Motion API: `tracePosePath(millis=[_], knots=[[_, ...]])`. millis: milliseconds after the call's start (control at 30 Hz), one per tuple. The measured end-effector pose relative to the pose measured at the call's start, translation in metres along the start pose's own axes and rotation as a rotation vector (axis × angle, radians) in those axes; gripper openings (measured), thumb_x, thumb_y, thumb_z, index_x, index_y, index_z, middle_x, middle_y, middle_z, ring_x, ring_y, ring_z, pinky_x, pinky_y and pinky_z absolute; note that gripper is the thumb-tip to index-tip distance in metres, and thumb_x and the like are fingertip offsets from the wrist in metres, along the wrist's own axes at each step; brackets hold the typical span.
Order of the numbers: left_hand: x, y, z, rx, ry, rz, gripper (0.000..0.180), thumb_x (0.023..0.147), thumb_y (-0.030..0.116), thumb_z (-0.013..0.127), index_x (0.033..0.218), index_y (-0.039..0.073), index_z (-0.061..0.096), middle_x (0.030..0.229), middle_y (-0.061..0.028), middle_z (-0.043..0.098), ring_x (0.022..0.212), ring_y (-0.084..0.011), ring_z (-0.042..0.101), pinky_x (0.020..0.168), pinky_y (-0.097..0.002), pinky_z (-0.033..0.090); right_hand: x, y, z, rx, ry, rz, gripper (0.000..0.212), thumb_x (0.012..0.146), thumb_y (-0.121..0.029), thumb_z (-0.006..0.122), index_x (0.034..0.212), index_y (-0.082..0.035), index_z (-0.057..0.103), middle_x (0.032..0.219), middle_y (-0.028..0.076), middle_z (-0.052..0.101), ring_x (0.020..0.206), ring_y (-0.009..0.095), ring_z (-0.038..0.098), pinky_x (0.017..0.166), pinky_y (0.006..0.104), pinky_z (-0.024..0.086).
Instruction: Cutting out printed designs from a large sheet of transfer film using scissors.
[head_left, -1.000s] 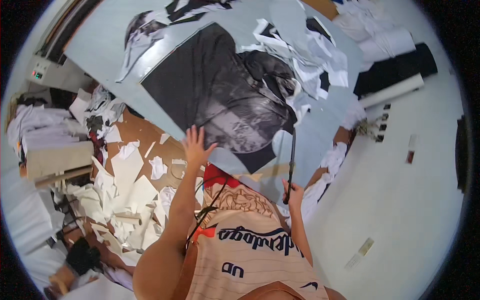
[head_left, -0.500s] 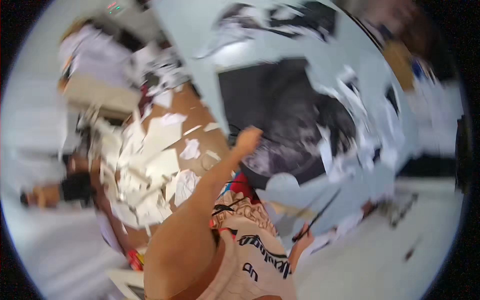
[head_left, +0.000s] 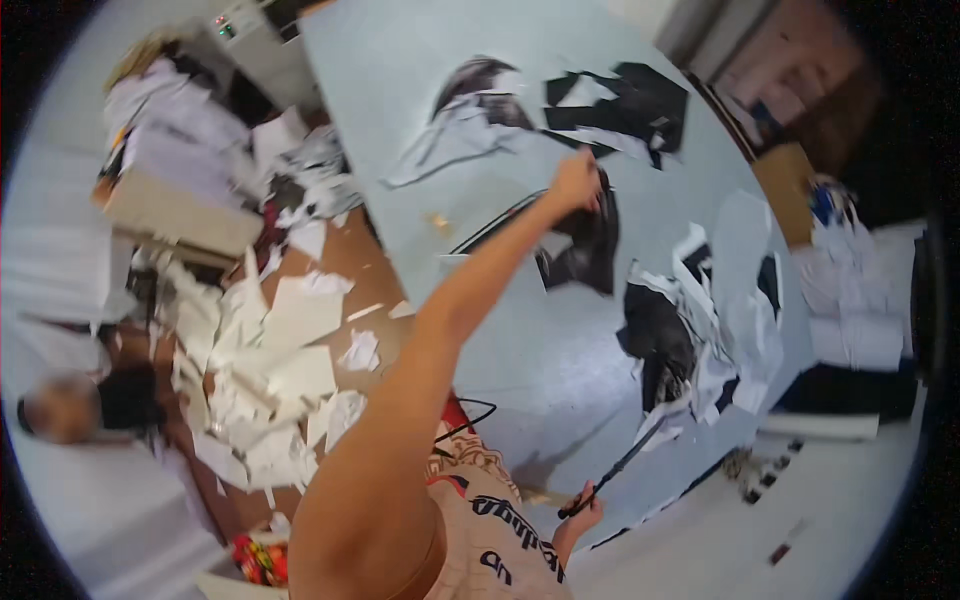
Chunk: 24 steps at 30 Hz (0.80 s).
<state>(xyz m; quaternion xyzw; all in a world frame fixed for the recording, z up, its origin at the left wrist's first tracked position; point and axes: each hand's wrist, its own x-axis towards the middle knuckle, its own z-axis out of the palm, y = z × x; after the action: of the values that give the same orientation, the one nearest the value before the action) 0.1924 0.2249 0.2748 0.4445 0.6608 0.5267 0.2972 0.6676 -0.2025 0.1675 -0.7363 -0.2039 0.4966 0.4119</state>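
My left arm reaches over the pale blue table, and my left hand (head_left: pixel 578 182) is closed on a dark glossy sheet (head_left: pixel 590 245). The sheet hangs crumpled below the fingers, with a strip of it trailing left toward the table's edge. My right hand (head_left: pixel 585 508), low in the view beside my shirt, grips a long thin black rod (head_left: pixel 628 464) with a thicker handle. The rod's far end points up and right, toward a heap of black and white scraps (head_left: pixel 662 345) on the table. What the rod is, I cannot make out.
More black cut sheets (head_left: pixel 630 105) and a grey-white piece (head_left: pixel 455 135) lie at the table's far end. Left of it, white scraps (head_left: pixel 300 320) cover a brown floor. A person (head_left: pixel 75 410) is at the far left. A cardboard box (head_left: pixel 783 185) stands beyond the right edge.
My left hand has moved far across the table, pulling the big dark sheet with it. That sheet lay spread out and is now bunched. My right hand still holds the rod, slightly lower and left.
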Motion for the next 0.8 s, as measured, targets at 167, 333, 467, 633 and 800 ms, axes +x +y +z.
tracePosePath(millis=[167, 333, 467, 633, 800], knots=[[0.114, 0.108, 0.026, 0.139, 0.084, 0.344, 0.022, 0.098, 0.014, 0.056, 0.112, -0.001, 0.064, 0.086, -0.0213, 0.075, 0.076, -0.0317, 0.077, 0.077, -0.0447, 0.06, -0.037, 0.007, 0.014, 0.013, 0.117, -0.021, 0.038, 0.1, -0.018, 0.073, 0.07, -0.003, 0.056, 0.054, 0.0, 0.047, 0.043, 0.01, 0.044, 0.041, 0.0288, 0.032], [0.136, 0.096, 0.115, 0.15, -0.172, 0.866, 0.051, 0.098, 0.032, 0.068, 0.141, 0.005, 0.057, 0.131, -0.0259, 0.066, 0.124, -0.0444, 0.062, 0.105, -0.0467, 0.05, -0.057, 0.024, 0.014, 0.062, 0.236, 0.099, 0.046, 0.099, -0.025, 0.076, 0.066, -0.008, 0.05, 0.053, -0.002, 0.046, 0.043, 0.008, 0.041, 0.043, 0.0287, 0.028], [0.074, -0.057, 0.186, 0.611, -0.54, 0.793, 0.075, 0.092, 0.044, 0.075, 0.152, 0.008, 0.048, 0.151, -0.0248, 0.052, 0.14, -0.0446, 0.049, 0.116, -0.053, 0.04, -0.069, 0.026, 0.04, 0.041, 0.267, 0.103, 0.048, 0.098, -0.027, 0.077, 0.065, -0.007, 0.05, 0.055, -0.003, 0.045, 0.046, 0.007, 0.039, 0.046, 0.0286, 0.027], [-0.08, -0.163, 0.241, 0.838, -0.677, 0.569, 0.079, 0.089, 0.051, 0.075, 0.156, 0.019, 0.047, 0.166, -0.0247, 0.033, 0.153, -0.0426, 0.032, 0.117, -0.0659, 0.031, -0.094, 0.046, 0.036, 0.001, 0.446, 0.138, 0.049, 0.098, -0.026, 0.078, 0.063, -0.004, 0.051, 0.055, -0.004, 0.044, 0.049, 0.006, 0.04, 0.046, 0.0283, 0.028], [-0.155, -0.208, 0.168, 0.715, -0.52, 0.657, 0.033, 0.095, 0.023, 0.072, 0.125, 0.01, 0.069, 0.159, -0.0209, 0.044, 0.15, -0.0438, 0.037, 0.117, -0.0662, 0.03, -0.092, 0.039, 0.038, -0.061, 0.434, 0.127, 0.047, 0.097, -0.023, 0.078, 0.065, 0.0, 0.053, 0.058, -0.005, 0.044, 0.057, 0.007, 0.039, 0.052, 0.0287, 0.031]])
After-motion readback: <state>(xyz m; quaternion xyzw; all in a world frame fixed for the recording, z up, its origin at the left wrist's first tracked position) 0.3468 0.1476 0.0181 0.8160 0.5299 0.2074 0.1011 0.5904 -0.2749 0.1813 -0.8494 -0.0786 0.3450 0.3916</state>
